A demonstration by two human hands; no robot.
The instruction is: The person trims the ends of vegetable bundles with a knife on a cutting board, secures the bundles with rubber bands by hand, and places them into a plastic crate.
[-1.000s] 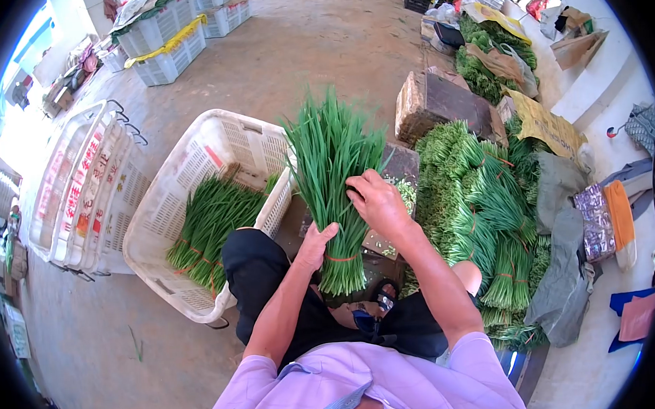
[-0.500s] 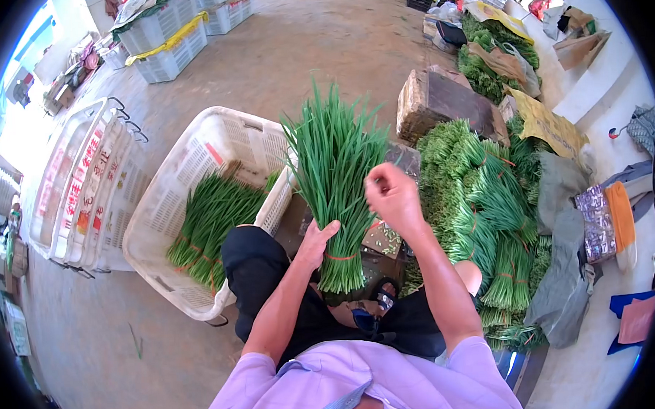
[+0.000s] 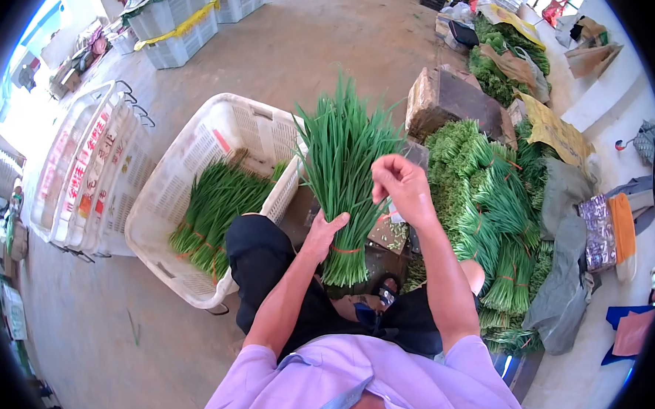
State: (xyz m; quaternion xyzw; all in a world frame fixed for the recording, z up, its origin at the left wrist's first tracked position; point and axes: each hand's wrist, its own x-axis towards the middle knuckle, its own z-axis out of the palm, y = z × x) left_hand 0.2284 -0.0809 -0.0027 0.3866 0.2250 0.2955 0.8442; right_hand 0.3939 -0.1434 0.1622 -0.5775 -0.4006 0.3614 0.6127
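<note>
The left hand grips a bunch of long greens at the centre of view, just above the red band around its stalks. The right hand hovers at the bunch's three o'clock, fingers curled; whether they pinch anything I cannot tell. From the bunch, a white basket holding more greens sits at nine o'clock, a heap of greens at four, and a box at two.

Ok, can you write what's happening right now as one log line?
left hand: holding banded green bundle | right hand: curled beside it, contact unclear | white basket: banded greens inside
</note>
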